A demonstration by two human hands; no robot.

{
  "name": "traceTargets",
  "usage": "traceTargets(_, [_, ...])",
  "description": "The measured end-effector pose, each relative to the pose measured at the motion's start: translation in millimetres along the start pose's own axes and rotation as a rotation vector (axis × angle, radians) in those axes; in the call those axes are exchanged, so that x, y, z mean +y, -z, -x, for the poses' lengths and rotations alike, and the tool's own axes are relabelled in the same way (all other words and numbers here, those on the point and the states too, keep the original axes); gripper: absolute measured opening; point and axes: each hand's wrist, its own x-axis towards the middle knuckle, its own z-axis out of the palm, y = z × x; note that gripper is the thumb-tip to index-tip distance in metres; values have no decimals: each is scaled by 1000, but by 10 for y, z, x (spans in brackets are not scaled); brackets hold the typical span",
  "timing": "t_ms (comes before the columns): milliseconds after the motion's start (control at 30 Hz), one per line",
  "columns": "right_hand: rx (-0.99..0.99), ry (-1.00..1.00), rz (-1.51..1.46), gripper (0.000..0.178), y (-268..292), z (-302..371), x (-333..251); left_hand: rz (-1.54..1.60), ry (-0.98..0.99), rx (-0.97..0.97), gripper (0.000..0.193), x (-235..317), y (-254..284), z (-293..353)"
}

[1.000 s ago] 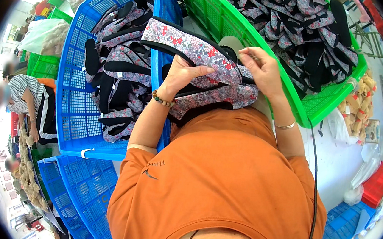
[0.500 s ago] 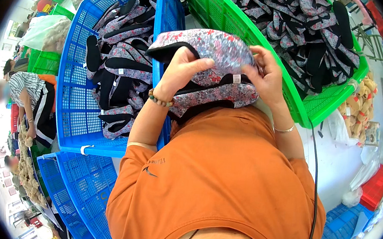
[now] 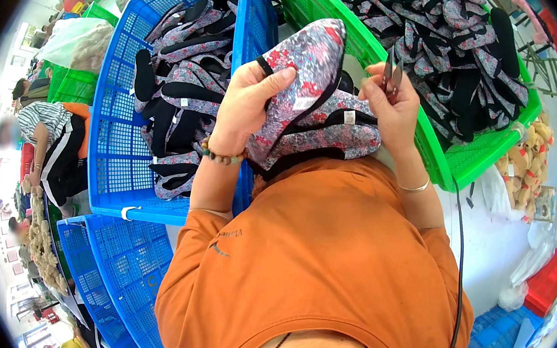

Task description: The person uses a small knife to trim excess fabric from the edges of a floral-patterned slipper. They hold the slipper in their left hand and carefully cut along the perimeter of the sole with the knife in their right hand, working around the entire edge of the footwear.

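My left hand (image 3: 244,100) grips a floral cloth slipper (image 3: 311,56) with black edging, its narrow end tilted up and a small white label on its side. To the right, my right hand (image 3: 394,118) is closed round small metal thread snips (image 3: 391,76), blades pointing up and apart from the slipper. More floral slippers (image 3: 339,138) lie against my lap below both hands, one with a white label showing. The left fingers are partly hidden behind the held slipper.
A blue crate (image 3: 109,181) of similar slippers stands on the left, and a green crate (image 3: 428,148) of them at the upper right. A black cable (image 3: 459,258) hangs along my right side. Another person (image 3: 54,139) bends over at the far left.
The slipper has turned from lying sideways between both hands to standing tilted in my left hand. My right hand has let go of it, and snips now show there.
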Motion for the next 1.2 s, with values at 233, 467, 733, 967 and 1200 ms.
traceTargets(233, [-69, 82, 35, 30, -123, 76, 65, 280, 254, 44, 17, -62, -2, -115])
traceTargets(467, [-14, 242, 352, 26, -148, -14, 16, 370, 329, 4, 16, -216, 56, -163])
traceTargets(733, [-16, 486, 815, 29, -4, -25, 53, 597, 420, -77, 23, -321, 286, -247])
traceTargets(967, [-21, 485, 893, 27, -80, -115, 51, 673, 439, -79, 26, -387, 314, -265])
traceTargets(1200, [47, 206, 547, 27, 14, -23, 218, 626, 310, -83, 31, -339, 398, -294])
